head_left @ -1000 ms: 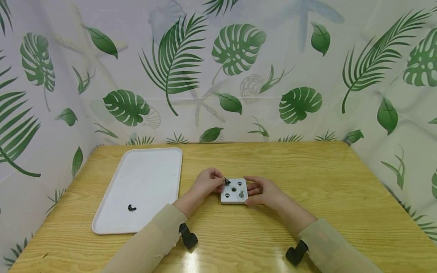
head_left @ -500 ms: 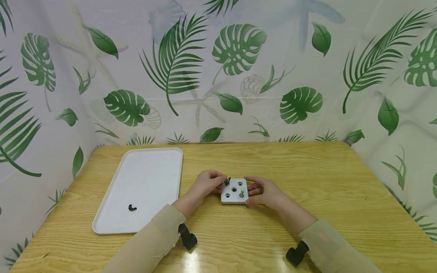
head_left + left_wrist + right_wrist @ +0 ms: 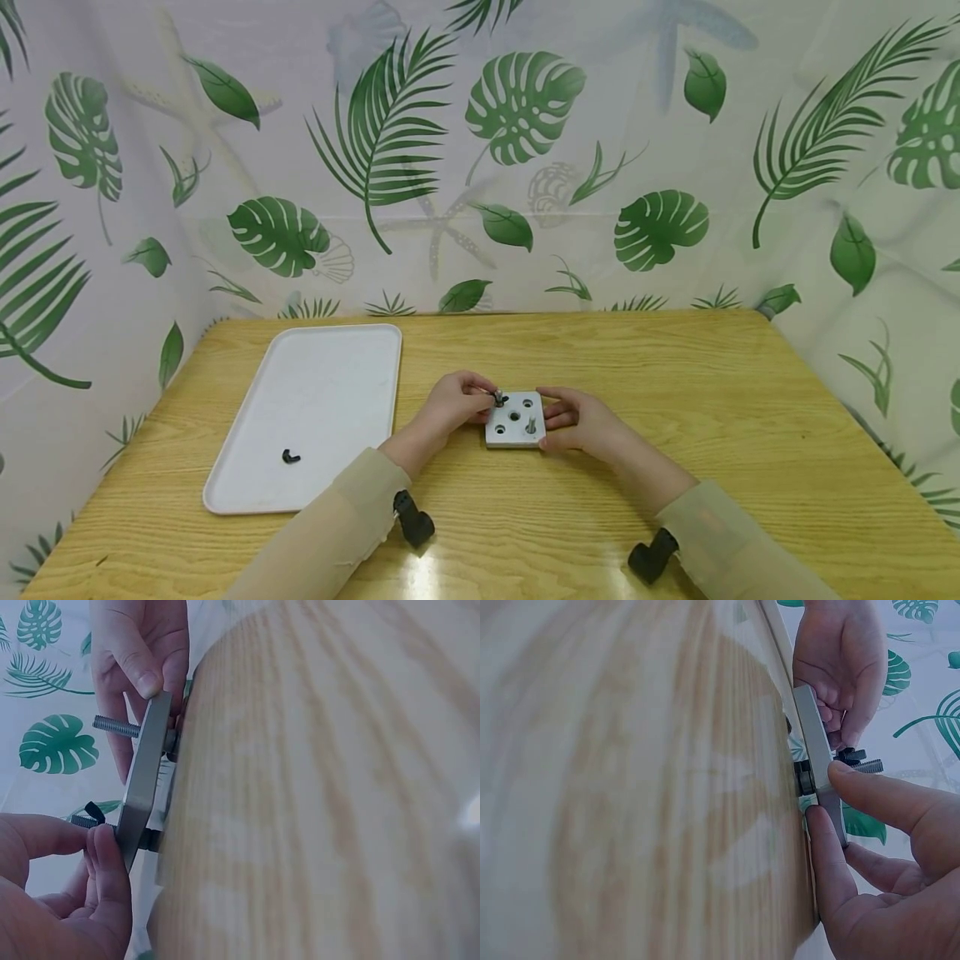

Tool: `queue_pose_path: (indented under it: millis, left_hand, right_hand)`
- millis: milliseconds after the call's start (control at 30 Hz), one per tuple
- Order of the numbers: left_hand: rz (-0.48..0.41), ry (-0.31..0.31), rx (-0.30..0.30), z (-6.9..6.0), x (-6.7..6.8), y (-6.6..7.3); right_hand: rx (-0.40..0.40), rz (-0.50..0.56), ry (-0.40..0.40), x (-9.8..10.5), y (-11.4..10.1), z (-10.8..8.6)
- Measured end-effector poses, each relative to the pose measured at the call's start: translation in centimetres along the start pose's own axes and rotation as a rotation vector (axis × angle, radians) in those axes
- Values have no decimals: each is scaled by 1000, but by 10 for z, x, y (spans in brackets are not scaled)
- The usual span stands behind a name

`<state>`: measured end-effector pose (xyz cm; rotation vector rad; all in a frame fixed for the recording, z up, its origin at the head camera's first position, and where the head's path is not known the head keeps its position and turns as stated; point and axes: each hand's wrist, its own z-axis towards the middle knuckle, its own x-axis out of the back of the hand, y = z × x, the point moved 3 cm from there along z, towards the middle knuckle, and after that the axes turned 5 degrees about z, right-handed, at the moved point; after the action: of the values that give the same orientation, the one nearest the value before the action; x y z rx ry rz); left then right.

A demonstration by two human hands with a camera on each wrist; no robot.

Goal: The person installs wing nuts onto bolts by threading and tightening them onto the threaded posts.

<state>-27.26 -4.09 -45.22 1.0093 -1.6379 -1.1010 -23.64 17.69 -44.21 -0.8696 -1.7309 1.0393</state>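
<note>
A square metal plate (image 3: 514,420) with several holes sits mid-table, raised slightly on bolt heads beneath it. Two threaded bolts stick up through it. On the far-left bolt is a black wing nut (image 3: 94,813), which my left hand (image 3: 450,406) pinches between thumb and fingertips. The near-right bolt (image 3: 117,726) is bare above the plate. My right hand (image 3: 588,423) grips the plate's right side, with its thumb at the near corner and a finger at the far one. The left fingers hide part of the wing nut in the head view.
A white tray (image 3: 341,375) lies at the left of the wooden table (image 3: 675,375), with another black wing nut (image 3: 290,457) in it. A leaf-patterned cloth (image 3: 570,275) hangs behind the table and along its sides.
The wing nut's wings point a different way in each frame, as the left fingers shift slightly around it. The plate and the right hand stay in place.
</note>
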Motion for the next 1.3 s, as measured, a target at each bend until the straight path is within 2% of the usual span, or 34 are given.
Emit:
queue_pose_path:
  millis: [200,500,767,967,1300]
  left_hand:
    - [-38,17,12,1,-1,-1]
    - [-50,3,19,1,0,-1]
    - [-13,-25,8,1,1,-1]
    - [20,-17,-11,0,1,-1]
    - [-53,9,-6,1,2,-1]
  right_hand:
    - [-10,11,-1,0,2,2]
    - [-5,6,-5,0,1,2]
    - [8,-2,-8,0,0,1]
    - [2,6,-6,0,0,1]
    - [-9,-1,6,-1,0,1]
